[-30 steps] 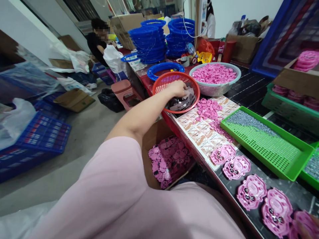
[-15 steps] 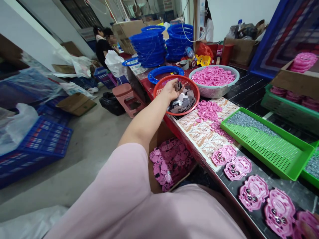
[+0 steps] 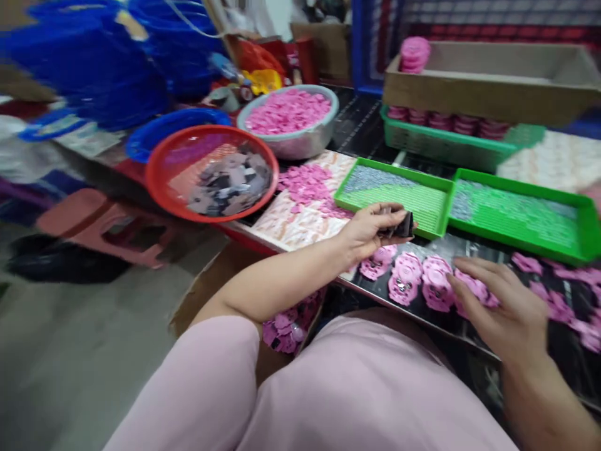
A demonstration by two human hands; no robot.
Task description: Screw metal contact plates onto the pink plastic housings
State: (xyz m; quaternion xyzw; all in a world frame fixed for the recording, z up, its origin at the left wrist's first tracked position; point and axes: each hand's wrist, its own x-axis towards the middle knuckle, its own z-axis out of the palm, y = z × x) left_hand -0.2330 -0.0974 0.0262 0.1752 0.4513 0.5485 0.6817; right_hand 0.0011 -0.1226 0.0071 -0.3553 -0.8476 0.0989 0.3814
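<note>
Left hand [image 3: 369, 232]: curled, gripping dark pieces [image 3: 402, 225] above the bench [image 3: 357, 125].
Right hand [image 3: 500, 307]: open, fingertips on pink plastic pieces [image 3: 474, 291] near the bench's front edge.
Red basket [image 3: 154, 181]: on the bench, left of both hands.

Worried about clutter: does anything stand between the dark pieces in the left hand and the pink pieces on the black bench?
Nothing visible: the left hand holds the dark pieces just above the pink pieces.

We are in a small assembly workshop: our black workbench [image 3: 361, 122] carries green perforated trays [image 3: 413, 210] of tiny metal parts, a metal basin [image 3: 291, 149] of pink plastic pieces [image 3: 287, 111], stacked blue plastic rings [image 3: 94, 75] and a cardboard box [image 3: 488, 94].
</note>
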